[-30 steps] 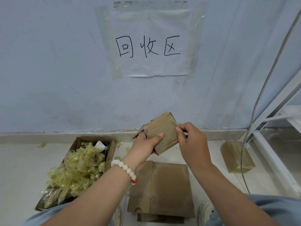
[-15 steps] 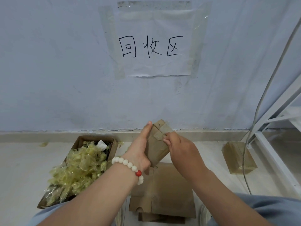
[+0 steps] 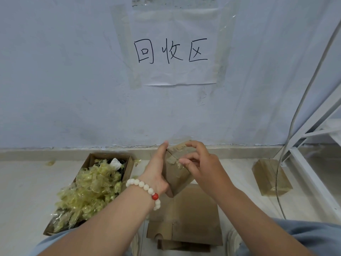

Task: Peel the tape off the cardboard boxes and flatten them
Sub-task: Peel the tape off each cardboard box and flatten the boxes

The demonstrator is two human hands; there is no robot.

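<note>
A small brown cardboard box (image 3: 177,174) is held up in front of the wall, tilted on one corner. My left hand (image 3: 158,174), with a white bead bracelet on its wrist, grips the box's left side, thumb stretched up along its edge. My right hand (image 3: 199,163) is at the box's upper face, fingers curled, and pinches a strip of clear tape (image 3: 175,160) there. Below the hands a stack of flattened cardboard (image 3: 191,222) lies on the floor.
An open cardboard box (image 3: 127,163) heaped with crumpled yellowish tape stands on the floor at left. Another taped box (image 3: 271,176) sits at right beside a white metal frame (image 3: 313,182) and a hanging cable. A paper sign is taped to the wall ahead.
The box was turned from lying flat-faced to standing on a corner. My left thumb now stretches up its left edge, and my right hand shifted onto the tape on its upper face.
</note>
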